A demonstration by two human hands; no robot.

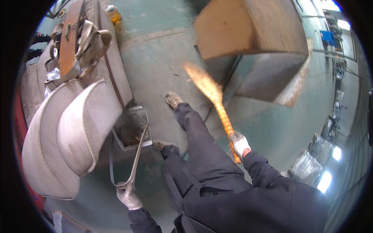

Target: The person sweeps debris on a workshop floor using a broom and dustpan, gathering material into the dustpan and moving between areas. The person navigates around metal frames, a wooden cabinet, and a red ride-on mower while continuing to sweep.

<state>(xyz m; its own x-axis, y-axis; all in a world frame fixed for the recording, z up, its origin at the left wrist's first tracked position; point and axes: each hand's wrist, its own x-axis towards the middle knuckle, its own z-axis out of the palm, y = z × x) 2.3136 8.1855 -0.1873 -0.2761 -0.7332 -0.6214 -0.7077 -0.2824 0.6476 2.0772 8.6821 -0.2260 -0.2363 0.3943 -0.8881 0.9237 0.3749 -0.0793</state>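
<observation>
My right hand (239,144), in a white glove, is closed round the lower end of a straw hand broom (221,110). Its bristles fan out and point away from me, slightly blurred, beside a brown box-shaped piece. My left hand (129,198), also gloved in white, grips the long bent handle of a metal dustpan (147,144). The pan hangs or rests low by my left foot; whether it touches the floor I cannot tell. Some small brown debris shows inside it.
Curved beige ribbed cushions (87,132) stack up at the left, with a rusty bar (70,39) and straps above. A bottle of yellow liquid (113,14) stands behind. The big brown box-shaped piece (252,27) blocks the far right. Plastic-wrapped bundles (307,167) lie at the right.
</observation>
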